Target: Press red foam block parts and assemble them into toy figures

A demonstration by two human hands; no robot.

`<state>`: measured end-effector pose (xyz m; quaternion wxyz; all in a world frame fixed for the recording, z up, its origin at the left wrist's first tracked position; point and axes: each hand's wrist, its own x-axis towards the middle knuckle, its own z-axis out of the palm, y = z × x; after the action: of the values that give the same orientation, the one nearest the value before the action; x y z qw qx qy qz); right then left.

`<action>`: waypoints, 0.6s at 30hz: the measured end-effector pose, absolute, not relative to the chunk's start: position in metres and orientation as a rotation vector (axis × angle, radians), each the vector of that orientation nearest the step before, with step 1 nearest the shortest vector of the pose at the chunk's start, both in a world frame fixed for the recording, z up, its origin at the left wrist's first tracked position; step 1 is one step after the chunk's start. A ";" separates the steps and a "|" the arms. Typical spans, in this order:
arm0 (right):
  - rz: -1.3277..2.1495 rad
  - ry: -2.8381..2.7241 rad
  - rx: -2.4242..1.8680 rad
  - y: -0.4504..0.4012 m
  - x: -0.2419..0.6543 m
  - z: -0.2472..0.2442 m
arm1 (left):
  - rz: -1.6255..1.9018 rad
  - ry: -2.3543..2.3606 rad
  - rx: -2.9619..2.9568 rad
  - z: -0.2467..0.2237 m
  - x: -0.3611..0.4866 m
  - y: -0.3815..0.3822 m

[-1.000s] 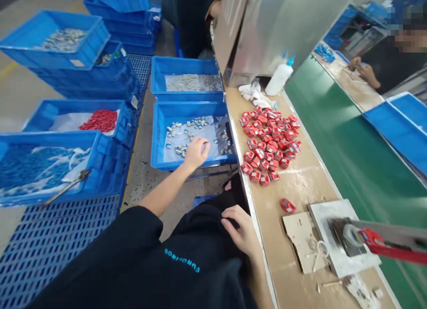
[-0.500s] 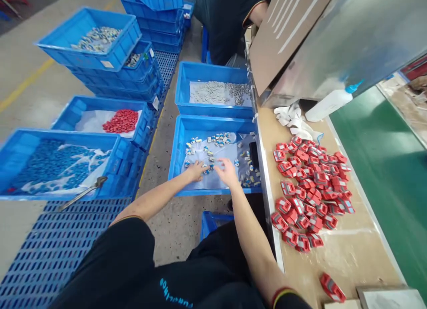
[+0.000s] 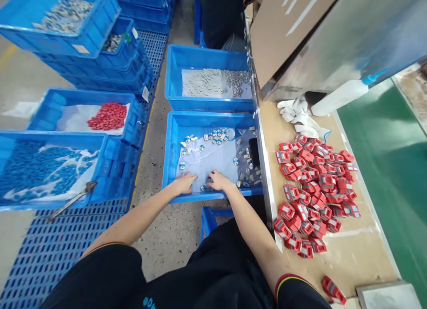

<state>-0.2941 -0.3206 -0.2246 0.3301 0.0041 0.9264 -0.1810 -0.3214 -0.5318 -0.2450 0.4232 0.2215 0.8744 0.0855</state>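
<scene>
Both my hands reach into a blue plastic bin (image 3: 168,144) lined with a white sheet. My left hand (image 3: 185,183) rests low over the near left of the sheet, fingers stretched out and holding nothing. Near the front wall, my right hand (image 3: 220,181) has its fingers apart and bent over a few small blue-and-white plastic pieces (image 3: 203,187), partly hidden by the fingers. More such pieces (image 3: 218,136) lie toward the back of the sheet. Others are heaped on the bin's right side, beside a dark flat object (image 3: 254,152).
A pile of red toy cars (image 3: 313,189) covers part of the workbench (image 3: 353,255) at right, with white gloves (image 3: 298,115) and a white bottle (image 3: 342,97) behind. Bins of red parts (image 3: 108,116) and blue parts (image 3: 33,166) stand left. A co-worker (image 3: 220,19) sits ahead.
My hands have moved toward the bin's near wall, and some small pieces from the middle of the sheet now lie by that wall. The camera view has shifted slightly.
</scene>
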 end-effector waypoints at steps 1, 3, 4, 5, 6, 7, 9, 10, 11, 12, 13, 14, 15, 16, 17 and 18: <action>-0.488 2.437 0.083 -0.307 -0.291 -0.222 | 0.228 2.167 0.572 -0.244 -0.323 -0.530; -0.473 2.487 0.297 -0.274 -0.287 -0.217 | 0.259 2.144 0.597 -0.243 -0.323 -0.524; -0.448 2.501 0.420 -0.258 -0.285 -0.215 | 0.270 2.142 0.598 -0.242 -0.322 -0.520; -0.421 2.500 0.536 -0.243 -0.284 -0.214 | 0.274 2.147 0.588 -0.241 -0.320 -0.517; -0.398 2.484 0.634 -0.230 -0.283 -0.213 | 0.269 2.154 0.568 -0.241 -0.318 -0.514; -0.384 2.459 0.710 -0.222 -0.283 -0.213 | 0.257 2.162 0.541 -0.240 -0.315 -0.511; -0.383 2.402 0.794 -0.219 -0.283 -0.215 | 0.230 2.173 0.483 -0.240 -0.312 -0.507; -0.397 2.376 0.804 -0.225 -0.283 -0.217 | 0.223 2.175 0.458 -0.239 -0.311 -0.505; -0.421 2.354 0.792 -0.235 -0.282 -0.219 | 0.223 2.175 0.440 -0.239 -0.310 -0.504; -0.454 2.337 0.761 -0.249 -0.281 -0.221 | 0.230 2.174 0.428 -0.238 -0.310 -0.503; -0.498 2.326 0.711 -0.264 -0.279 -0.222 | 0.241 2.174 0.420 -0.237 -0.310 -0.503; -0.551 2.323 0.648 -0.279 -0.277 -0.224 | 0.254 2.177 0.414 -0.236 -0.310 -0.504; -0.608 2.325 0.577 -0.292 -0.276 -0.224 | 0.267 2.185 0.409 -0.234 -0.311 -0.505; -0.663 2.335 0.511 -0.301 -0.275 -0.224 | 0.280 2.199 0.404 -0.232 -0.312 -0.508; -0.711 2.351 0.462 -0.304 -0.277 -0.224 | 0.290 2.222 0.398 -0.229 -0.314 -0.511; -0.747 2.379 0.443 -0.302 -0.282 -0.222 | 0.294 2.255 0.388 -0.226 -0.317 -0.515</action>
<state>-0.2817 -0.3022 -0.2221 0.2998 0.1668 0.8961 -0.2815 -0.3172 -0.5150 -0.2262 0.4051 0.1536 0.8937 0.1167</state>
